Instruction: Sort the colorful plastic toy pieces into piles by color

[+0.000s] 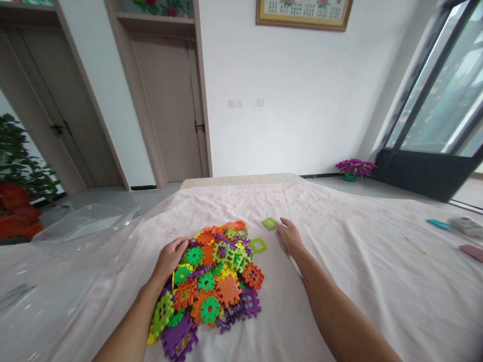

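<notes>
A heap of flat plastic building pieces (211,274) in orange, green, purple and yellow lies on a pale pink sheet (339,261). My left hand (171,256) rests against the heap's left edge, fingers curved and together along the pieces. My right hand (290,235) lies on the sheet to the right of the heap, fingers stretched toward a single round green piece (269,223) that sits apart, just at my fingertips. A green square frame piece (258,245) lies between the heap and my right hand.
A clear plastic box (85,226) stands at the left on the sheet. At the far right lie a teal object (439,224), a white pack (468,226) and a pink card (471,251). Doors, a potted plant (17,161) and a window lie beyond.
</notes>
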### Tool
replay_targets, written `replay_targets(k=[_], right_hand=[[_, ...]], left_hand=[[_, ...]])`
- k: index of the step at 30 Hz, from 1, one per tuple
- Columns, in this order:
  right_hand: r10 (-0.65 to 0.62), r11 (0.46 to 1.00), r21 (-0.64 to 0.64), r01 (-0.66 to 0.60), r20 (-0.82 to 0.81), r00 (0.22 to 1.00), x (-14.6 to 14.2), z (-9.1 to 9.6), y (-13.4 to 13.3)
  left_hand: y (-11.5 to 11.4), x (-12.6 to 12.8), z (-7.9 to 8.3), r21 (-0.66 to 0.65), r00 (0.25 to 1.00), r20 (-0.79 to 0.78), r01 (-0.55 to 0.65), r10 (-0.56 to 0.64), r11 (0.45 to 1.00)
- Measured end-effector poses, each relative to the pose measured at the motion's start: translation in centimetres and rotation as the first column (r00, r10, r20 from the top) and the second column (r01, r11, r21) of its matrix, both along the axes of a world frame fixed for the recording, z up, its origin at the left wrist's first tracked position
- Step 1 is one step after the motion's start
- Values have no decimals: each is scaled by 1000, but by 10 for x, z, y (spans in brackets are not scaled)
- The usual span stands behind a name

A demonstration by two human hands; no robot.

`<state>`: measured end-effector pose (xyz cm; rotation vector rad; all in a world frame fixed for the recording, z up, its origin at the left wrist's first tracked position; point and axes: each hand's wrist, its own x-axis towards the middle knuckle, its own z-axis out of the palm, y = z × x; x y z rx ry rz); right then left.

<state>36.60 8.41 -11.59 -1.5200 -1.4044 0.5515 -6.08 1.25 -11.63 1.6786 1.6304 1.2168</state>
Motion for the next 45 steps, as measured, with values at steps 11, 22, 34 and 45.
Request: replay_targets(k=[11,22,34,45], right_hand=[[173,982,-54,-181,648,741,-11,12,-27],[340,921,-49,-386,584,737,-23,23,-34],[150,987,-63,-145,89,985,-16,11,-19],[-17,988,-133,-74,-577,817,-20,6,-12]], left_hand=[[-1,0,0,-15,1000,-27,4,-5,1000],[-1,1,0,-38,997,-71,11,-14,999],[-1,1,-1,-38,995,-98,13,-17,999],[-1,0,-1,-32,993,-116,-4,1,999]])
